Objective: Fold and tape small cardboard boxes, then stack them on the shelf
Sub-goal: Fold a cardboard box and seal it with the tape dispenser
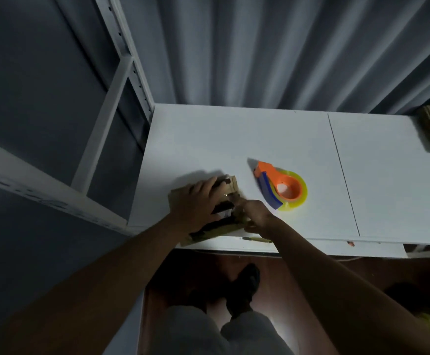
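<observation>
Cardboard box (230, 185) long axis diagonal on table (260, 139), left hand (196, 203) spread flat pressing it, right hand (256, 213) pinching its flap

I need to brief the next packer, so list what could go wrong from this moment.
1. The cardboard box sits at the near left corner of the table, partly over the edge; pressing with the left hand could tip it off.
2. The right hand works a flap in dim light, so it may fold crooked.
3. The tape dispenser lies close by the right forearm and could be knocked.
</observation>
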